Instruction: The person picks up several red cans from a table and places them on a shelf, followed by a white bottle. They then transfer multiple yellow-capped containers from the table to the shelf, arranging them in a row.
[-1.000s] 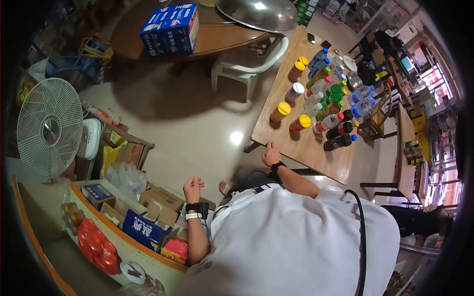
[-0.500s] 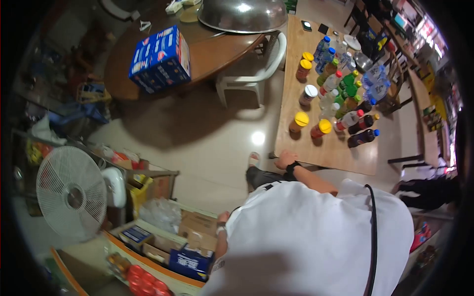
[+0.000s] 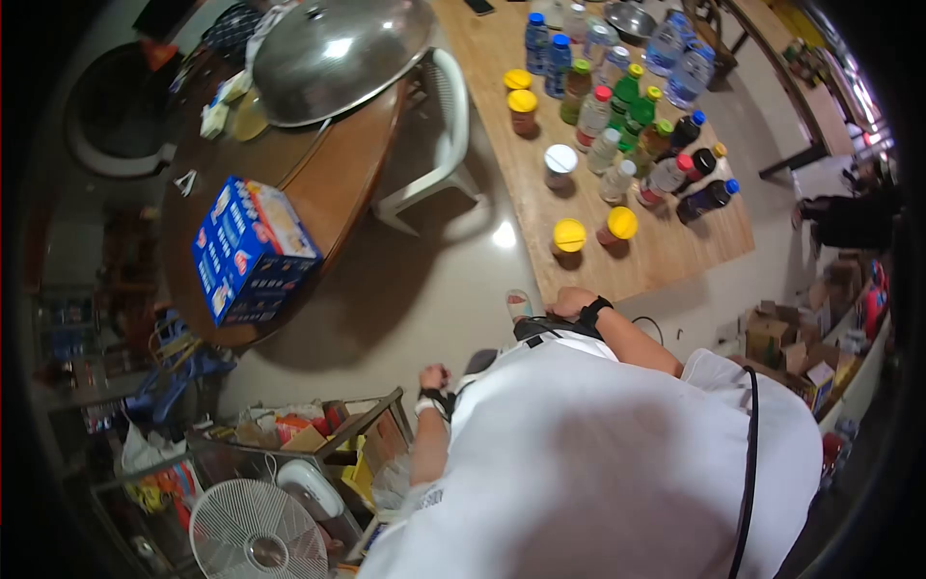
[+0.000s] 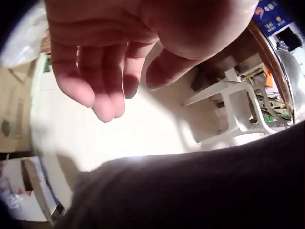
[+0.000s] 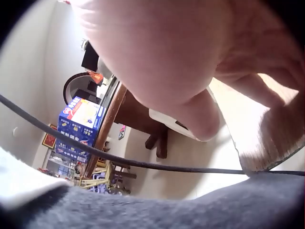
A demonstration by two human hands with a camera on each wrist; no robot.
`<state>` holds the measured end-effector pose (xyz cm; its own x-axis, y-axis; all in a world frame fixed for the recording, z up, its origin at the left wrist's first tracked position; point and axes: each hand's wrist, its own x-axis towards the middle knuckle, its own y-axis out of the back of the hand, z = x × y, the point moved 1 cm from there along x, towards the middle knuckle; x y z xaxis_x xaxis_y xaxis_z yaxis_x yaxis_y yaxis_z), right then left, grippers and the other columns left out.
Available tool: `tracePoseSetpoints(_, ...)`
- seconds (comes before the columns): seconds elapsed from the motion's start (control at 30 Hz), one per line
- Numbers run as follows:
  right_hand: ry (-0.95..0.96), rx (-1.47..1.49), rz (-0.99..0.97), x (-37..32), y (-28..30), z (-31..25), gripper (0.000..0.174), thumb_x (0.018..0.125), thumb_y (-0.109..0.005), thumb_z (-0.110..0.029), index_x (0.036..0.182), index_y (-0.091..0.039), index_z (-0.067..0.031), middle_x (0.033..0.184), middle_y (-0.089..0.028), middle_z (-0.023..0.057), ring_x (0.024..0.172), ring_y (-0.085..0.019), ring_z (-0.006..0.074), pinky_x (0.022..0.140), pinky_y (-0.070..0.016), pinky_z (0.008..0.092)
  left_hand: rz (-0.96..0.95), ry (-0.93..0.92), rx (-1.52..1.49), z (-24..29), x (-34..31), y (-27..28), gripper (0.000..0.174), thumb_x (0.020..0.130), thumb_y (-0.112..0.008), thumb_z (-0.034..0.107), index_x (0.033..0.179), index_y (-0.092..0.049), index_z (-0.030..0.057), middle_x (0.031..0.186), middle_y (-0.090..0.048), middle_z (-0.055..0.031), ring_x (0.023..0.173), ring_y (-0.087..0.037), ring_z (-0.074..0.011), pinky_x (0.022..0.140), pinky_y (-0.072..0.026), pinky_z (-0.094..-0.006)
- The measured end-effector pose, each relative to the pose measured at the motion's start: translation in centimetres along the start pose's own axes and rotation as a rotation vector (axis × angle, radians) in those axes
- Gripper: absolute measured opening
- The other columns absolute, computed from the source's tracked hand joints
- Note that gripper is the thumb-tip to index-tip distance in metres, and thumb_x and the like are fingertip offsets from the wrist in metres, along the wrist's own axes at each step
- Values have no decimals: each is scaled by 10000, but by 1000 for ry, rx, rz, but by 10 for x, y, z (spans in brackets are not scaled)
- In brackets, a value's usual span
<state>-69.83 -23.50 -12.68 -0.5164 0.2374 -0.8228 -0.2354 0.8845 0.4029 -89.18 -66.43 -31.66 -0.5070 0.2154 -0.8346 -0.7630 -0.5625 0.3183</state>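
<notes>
My right hand [image 3: 576, 303] is at the near left corner of the wooden table [image 3: 709, 253]. In the right wrist view its fingers [image 5: 257, 88] lie loosely bent over the table edge, with no object in them. My left hand [image 3: 434, 376] hangs beside my body above the floor. Its fingers [image 4: 102, 95] droop relaxed and hold nothing. Nearest my right hand on the tabletop stand two yellow-lidded containers [image 3: 569, 236], with a white-lidded container [image 3: 559, 166] behind them. Several drink bottles, among them a dark one with a blue cap [image 3: 707, 200], fill the area beyond.
A white plastic chair [image 3: 449, 145] stands between the wooden table and a round table [image 3: 362, 183]. That round table carries a blue box [image 3: 253, 249] and a large metal dome [image 3: 338, 58]. A fan [image 3: 260, 540] and a cluttered shelf [image 3: 386, 405] are at lower left.
The head view has turned, so the round table, its box and the fan sit differently in frame. My left hand is now away from the cartons; my right hand stays by the table corner.
</notes>
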Motion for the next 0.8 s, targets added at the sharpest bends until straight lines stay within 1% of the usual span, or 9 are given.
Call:
tracePoseSetpoints(0.03, 13, 16, 4, -5, 2, 4, 581, 847, -669, -483, 997, -706, 77, 995, -698, 276, 948, -681, 393, 823, -519, 432, 19, 46, -73, 31, 19, 9, 239, 893, -553, 263, 781, -645, 72, 757, -690, -85, 609, -637, -182, 486, -462, -330)
tracePoseSetpoints(0.13, 96, 42, 85, -14, -2, 20, 565, 841, -672, -462, 986, -698, 84, 1005, -686, 294, 963, -670, 410, 833, -516, 440, 24, -124, 118, 153, 36, 18, 164, 914, -553, 244, 928, -630, 100, 819, -706, -70, 708, -679, -184, 525, -492, -335)
tracePoseSetpoints(0.3, 109, 232, 269, -11, -12, 44, 489, 850, -660, -410, 961, -690, 65, 982, -685, 280, 948, -661, 416, 828, -517, 445, -76, -263, 273, 273, 65, -24, 191, 920, -564, 263, 967, -647, 97, 834, -710, -68, 713, -689, -160, 536, -505, -315)
tracePoseSetpoints(0.37, 120, 325, 260, -16, -9, 45, 465, 864, -650, -402, 979, -695, 45, 975, -692, 264, 929, -667, 403, 817, -520, 438, -157, -278, 396, 300, 66, -54, 200, 917, -559, 256, 967, -648, 85, 831, -712, -73, 707, -688, -159, 542, -509, -300)
tracePoseSetpoints(0.4, 145, 382, 279, -17, -11, 41, 395, 919, -614, -365, 968, -696, 19, 853, -706, 187, 829, -679, 319, 752, -517, 384, -183, -309, 449, 309, 65, -70, 204, 914, -555, 254, 958, -652, 80, 832, -714, -82, 699, -684, -156, 550, -516, -289)
tracePoseSetpoints(0.43, 153, 428, 271, -20, -6, 33, 401, 911, -623, -367, 964, -693, 25, 875, -701, 207, 844, -677, 335, 760, -519, 393, -202, -365, 424, 300, 86, -87, 227, 858, -605, 234, 808, -693, 31, 775, -713, -135, 691, -697, -236, 644, -548, -367)
tracePoseSetpoints(0.5, 169, 516, 250, -34, 11, 6, 415, 896, -640, -370, 957, -688, 37, 918, -692, 246, 874, -673, 365, 775, -523, 412, -256, -618, 713, 302, 89, -117, 221, 851, -591, 221, 922, -693, 38, 827, -718, -111, 710, -692, -218, 657, -546, -348)
tracePoseSetpoints(0.63, 279, 382, 588, -45, 55, -50, 437, 894, -664, -329, 1135, -626, 34, 913, -676, 229, 857, -666, 342, 742, -519, 395, -654, -597, 1004, 345, 75, -136, 221, 801, -612, 197, 922, -721, 49, 886, -735, -145, 848, -701, -290, 785, -537, -370)
tracePoseSetpoints(0.8, 281, 466, 740, -35, 178, -126, 423, 895, -685, -262, 1209, -601, 9, 928, -682, 185, 877, -681, 282, 776, -532, 388, -526, -585, 753, 396, 134, -126, 151, 796, -583, 159, 810, -672, 38, 721, -691, -127, 700, -676, -246, 671, -528, -385)
